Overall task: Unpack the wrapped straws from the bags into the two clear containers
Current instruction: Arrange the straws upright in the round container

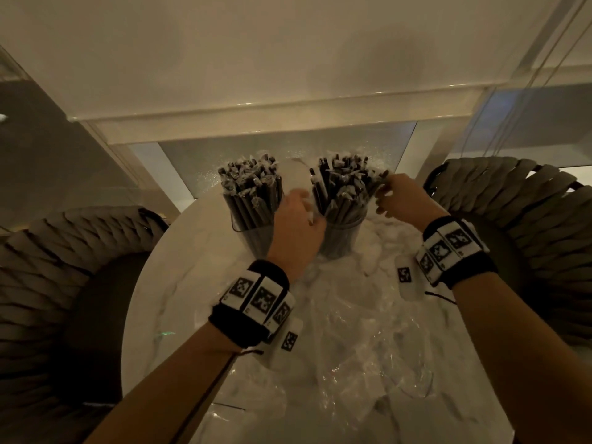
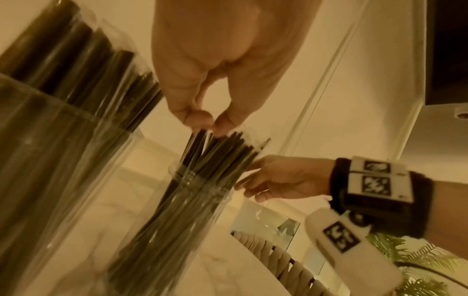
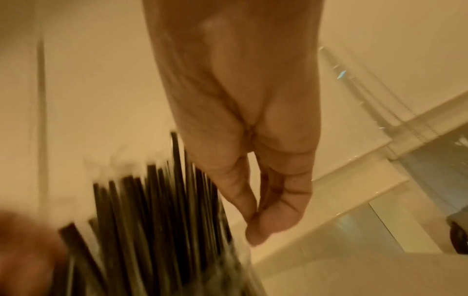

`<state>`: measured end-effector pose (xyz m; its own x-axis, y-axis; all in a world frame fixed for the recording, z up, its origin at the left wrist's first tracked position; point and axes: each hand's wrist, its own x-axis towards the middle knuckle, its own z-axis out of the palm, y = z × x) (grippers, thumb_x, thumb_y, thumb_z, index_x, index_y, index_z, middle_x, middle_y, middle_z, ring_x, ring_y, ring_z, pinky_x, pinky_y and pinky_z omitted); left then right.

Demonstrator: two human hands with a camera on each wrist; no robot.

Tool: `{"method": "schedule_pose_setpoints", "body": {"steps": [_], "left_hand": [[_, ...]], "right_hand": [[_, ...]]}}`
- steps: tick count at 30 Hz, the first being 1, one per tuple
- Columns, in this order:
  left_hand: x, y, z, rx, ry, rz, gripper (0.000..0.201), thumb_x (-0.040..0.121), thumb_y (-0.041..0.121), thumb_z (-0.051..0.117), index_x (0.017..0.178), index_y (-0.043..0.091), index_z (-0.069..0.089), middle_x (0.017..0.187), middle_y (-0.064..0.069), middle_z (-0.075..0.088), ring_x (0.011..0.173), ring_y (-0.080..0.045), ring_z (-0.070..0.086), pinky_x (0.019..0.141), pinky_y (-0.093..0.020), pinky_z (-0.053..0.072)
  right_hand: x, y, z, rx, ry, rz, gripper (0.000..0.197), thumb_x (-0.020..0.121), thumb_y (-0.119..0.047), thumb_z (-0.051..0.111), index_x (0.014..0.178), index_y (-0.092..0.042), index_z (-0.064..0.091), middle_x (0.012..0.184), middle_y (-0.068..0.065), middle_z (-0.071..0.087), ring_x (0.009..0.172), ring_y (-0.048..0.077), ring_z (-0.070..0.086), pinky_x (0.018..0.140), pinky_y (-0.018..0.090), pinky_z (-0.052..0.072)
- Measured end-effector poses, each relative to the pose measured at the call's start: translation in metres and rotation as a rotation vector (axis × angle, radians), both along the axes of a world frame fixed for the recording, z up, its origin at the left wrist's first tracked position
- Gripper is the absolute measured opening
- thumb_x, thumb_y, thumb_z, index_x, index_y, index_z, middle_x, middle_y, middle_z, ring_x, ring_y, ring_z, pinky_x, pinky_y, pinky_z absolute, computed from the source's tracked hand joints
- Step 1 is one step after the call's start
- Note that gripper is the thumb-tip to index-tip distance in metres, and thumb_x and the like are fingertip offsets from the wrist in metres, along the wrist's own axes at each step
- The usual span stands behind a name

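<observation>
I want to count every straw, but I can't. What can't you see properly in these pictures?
- Head view: the left hand covers the gap between the two containers, so its fingertips are hidden.
- Head view: straws are packed too tightly to count.
- Right wrist view: the right hand and straws are blurred; whether the fingers grip one is unclear.
- Head view: plastic bags are see-through and crumpled; any leftover straws cannot be told.

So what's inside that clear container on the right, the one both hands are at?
The right container is packed with dark wrapped straws standing upright, tops fanning above the rim. The left hand covers part of its wall, and the container's bottom is too dim to see.
</observation>
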<state>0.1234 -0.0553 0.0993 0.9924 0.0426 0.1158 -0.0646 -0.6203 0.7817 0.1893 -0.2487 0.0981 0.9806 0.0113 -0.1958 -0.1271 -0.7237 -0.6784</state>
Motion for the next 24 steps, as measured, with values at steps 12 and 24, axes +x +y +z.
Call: {"method": "schedule_pose_setpoints", "body": {"steps": [12,24], "left_hand": [[0.057,-0.02,-0.001,0.188,0.104,-0.187,0.04,0.083,0.018,0.064,0.12,0.004,0.054,0.118,-0.017,0.057,0.11,-0.031,0.052,0.089,-0.028,0.038],[0.038,-0.005,0.016,-0.209,-0.015,-0.098,0.045,0.078,-0.021,0.045,0.115,0.004,0.052,0.106,-0.003,0.055,0.094,-0.024,0.06,0.065,-0.019,0.051]], "right_hand": [[0.001,0.023,0.027,0.183,-0.093,0.082,0.026,0.096,-0.012,0.047,0.121,-0.007,0.052,0.106,0.01,0.061,0.083,0.023,0.062,0.062,0.026,0.052],[-0.004,0.004,0.027,0.227,-0.047,0.0,0.048,0.085,0.01,0.049,0.127,-0.012,0.047,0.119,0.015,0.053,0.08,0.02,0.06,0.068,0.034,0.053]]}}
